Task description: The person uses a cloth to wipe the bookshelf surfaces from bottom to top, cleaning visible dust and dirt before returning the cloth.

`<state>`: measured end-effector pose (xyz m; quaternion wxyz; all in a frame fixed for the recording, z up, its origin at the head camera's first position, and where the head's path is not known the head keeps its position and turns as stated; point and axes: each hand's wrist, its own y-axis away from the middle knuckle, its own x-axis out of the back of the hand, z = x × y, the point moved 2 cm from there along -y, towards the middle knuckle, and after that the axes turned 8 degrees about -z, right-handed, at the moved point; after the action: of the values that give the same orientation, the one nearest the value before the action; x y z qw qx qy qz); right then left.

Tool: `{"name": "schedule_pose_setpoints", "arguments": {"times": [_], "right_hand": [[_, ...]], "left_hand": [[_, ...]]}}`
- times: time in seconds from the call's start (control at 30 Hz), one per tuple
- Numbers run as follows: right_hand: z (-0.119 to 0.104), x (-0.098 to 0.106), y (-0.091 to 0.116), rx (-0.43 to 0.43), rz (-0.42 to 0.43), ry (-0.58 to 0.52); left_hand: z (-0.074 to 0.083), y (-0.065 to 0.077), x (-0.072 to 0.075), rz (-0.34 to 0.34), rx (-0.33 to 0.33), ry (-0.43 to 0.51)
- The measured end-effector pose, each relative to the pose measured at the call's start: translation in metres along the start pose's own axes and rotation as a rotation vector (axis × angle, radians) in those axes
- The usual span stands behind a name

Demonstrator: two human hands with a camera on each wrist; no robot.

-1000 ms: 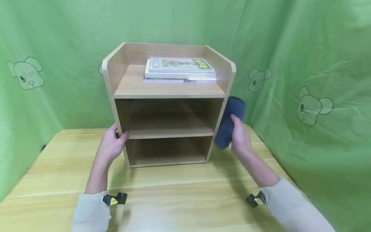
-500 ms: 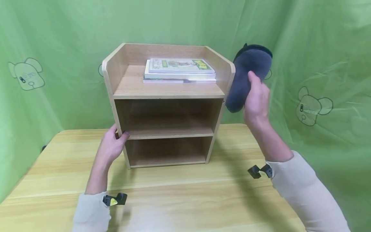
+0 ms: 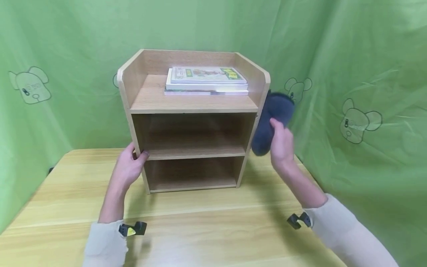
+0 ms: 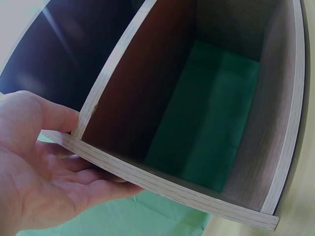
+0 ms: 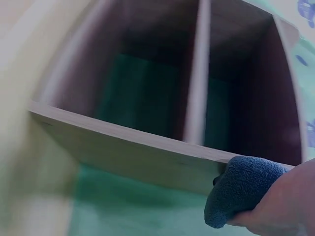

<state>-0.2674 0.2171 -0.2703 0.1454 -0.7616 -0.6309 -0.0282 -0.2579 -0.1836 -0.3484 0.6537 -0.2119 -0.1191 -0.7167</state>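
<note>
A wooden shelf unit [image 3: 195, 110] stands upright on the table. My left hand [image 3: 128, 167] grips its left side panel [image 4: 162, 186], thumb inside by the middle board and fingers behind the panel. On the other side, my right hand [image 3: 282, 146] holds a dark blue, fuzzy oval cleaning pad [image 3: 278, 107] with a darker rim. The right wrist view shows the pad [image 5: 246, 184] at the outer face of the right side panel [image 5: 147, 155], near the level of the upper compartment. Most of the fingers behind the pad are hidden.
Several stacked books [image 3: 207, 79] lie on the unit's top board. The wooden table [image 3: 200, 230] extends in front and to both sides. Green curtains [image 3: 367, 92] with bear drawings hang behind and at the sides.
My right hand rose with the pad along the unit's right side to near its top, then came partway down. The left hand and the unit stayed in place.
</note>
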Motion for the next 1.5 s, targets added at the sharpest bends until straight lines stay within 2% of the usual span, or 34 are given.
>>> {"name": "schedule_pose_setpoints", "arguments": {"times": [0.2, 0.33, 0.43, 0.57, 0.73, 0.93, 1.1, 1.33, 1.5], "right_hand": [[0.052, -0.010, 0.009, -0.152, -0.074, 0.157], [0.079, -0.015, 0.010, -0.224, -0.115, 0.208], [0.097, -0.019, 0.009, -0.269, -0.141, 0.229], [0.119, -0.022, 0.005, -0.324, -0.221, 0.225], [0.141, -0.022, -0.002, -0.326, -0.323, 0.220], [0.143, -0.019, -0.003, -0.329, -0.395, 0.201], [0.139, -0.019, 0.002, -0.375, -0.434, 0.104], [0.140, -0.013, 0.005, -0.411, -0.521, 0.036], [0.132, -0.009, 0.004, -0.417, -0.539, -0.146]], "left_hand": [[0.000, 0.000, 0.001, 0.000, 0.003, -0.003], [0.001, 0.000, 0.001, 0.005, -0.003, -0.002], [0.001, 0.000, 0.001, 0.009, -0.004, 0.004], [0.001, -0.001, 0.000, 0.007, -0.001, 0.006], [0.001, -0.002, -0.002, 0.008, -0.009, 0.009], [0.002, -0.001, -0.001, 0.009, -0.012, 0.006], [0.002, -0.001, 0.001, 0.010, -0.012, -0.002], [0.000, 0.000, 0.001, 0.011, -0.009, 0.016], [0.000, 0.000, -0.001, 0.006, -0.007, 0.014]]}}
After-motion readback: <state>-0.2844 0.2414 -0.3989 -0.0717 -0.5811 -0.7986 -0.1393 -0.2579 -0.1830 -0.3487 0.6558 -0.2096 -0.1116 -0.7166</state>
